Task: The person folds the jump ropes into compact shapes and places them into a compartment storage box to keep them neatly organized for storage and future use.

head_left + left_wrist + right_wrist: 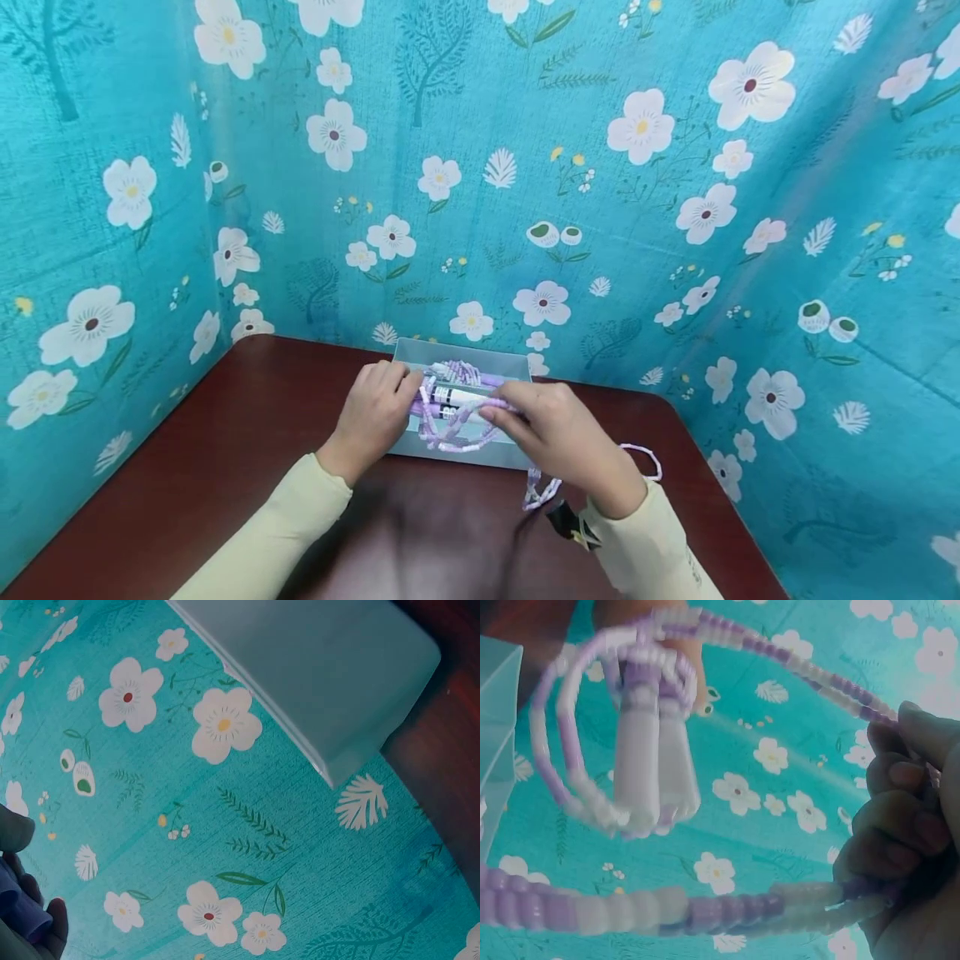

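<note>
My left hand grips the purple ends of two white handles with dark print, side by side over the box. They belong to a jump rope of purple and white beads, wound in loops around the handles. In the left wrist view, fingers curl round a purple handle end. My right hand holds strands of the beaded rope, which run between the two hands. More rope hangs below the right hand, and a loop shows beyond the wrist.
A pale blue-grey open box stands at the back of the dark red-brown table. Inside lies another coil of purple and white beads with a purple handle. A turquoise flowered curtain hangs right behind.
</note>
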`<state>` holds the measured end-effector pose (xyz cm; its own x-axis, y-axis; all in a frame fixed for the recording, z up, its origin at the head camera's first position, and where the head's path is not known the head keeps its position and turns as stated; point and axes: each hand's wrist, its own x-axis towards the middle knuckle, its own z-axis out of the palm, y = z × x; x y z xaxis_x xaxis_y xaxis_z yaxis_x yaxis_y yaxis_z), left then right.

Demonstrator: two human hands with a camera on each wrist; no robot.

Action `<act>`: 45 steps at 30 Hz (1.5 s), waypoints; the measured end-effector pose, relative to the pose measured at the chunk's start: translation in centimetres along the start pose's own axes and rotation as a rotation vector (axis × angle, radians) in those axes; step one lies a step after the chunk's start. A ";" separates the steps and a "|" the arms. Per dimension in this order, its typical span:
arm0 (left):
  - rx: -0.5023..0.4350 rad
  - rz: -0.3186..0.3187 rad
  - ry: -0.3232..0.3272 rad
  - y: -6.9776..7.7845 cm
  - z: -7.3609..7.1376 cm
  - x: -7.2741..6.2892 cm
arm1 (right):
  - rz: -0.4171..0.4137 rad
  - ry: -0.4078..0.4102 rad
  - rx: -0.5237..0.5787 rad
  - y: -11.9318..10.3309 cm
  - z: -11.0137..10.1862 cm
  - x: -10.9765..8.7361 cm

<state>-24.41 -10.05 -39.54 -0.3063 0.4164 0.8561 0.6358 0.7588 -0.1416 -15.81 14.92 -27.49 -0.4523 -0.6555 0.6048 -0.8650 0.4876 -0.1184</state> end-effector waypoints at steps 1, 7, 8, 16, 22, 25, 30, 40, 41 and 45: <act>-0.009 0.015 0.008 0.1 0.1 0.0 | 0.014 0.005 0.002 0.3 -0.1 0.2; -0.040 0.074 0.042 0.4 0.2 0.4 | 0.069 0.059 0.029 1.9 -0.7 1.0; -0.041 0.079 0.043 0.4 0.1 0.4 | 0.079 0.068 0.029 2.1 -0.8 1.1; -0.044 0.110 0.055 0.8 -0.2 0.6 | 0.193 0.169 0.031 3.7 -0.9 1.8; -0.052 0.128 0.057 1.3 -0.6 0.9 | 0.304 0.172 0.091 5.5 0.2 2.1; -0.058 0.137 0.074 1.4 -0.8 1.0 | 0.382 0.163 0.139 6.6 1.2 2.1; -0.055 0.150 0.094 1.8 -1.3 1.2 | 0.487 0.136 0.230 8.3 3.3 1.9; -0.043 0.136 0.168 2.1 -2.0 1.5 | 0.598 -0.062 0.195 8.6 8.1 0.8; -0.046 0.134 0.180 2.1 -2.1 1.5 | 0.601 -0.088 0.195 8.4 8.5 0.6; -0.050 0.097 0.227 1.8 -2.3 1.3 | 0.547 -0.127 0.272 7.6 9.9 -0.8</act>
<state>-22.04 -9.28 -37.54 -0.0791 0.3587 0.9301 0.6905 0.6927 -0.2084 -24.23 13.40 -36.69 -0.8533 -0.4241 0.3034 -0.5177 0.6189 -0.5908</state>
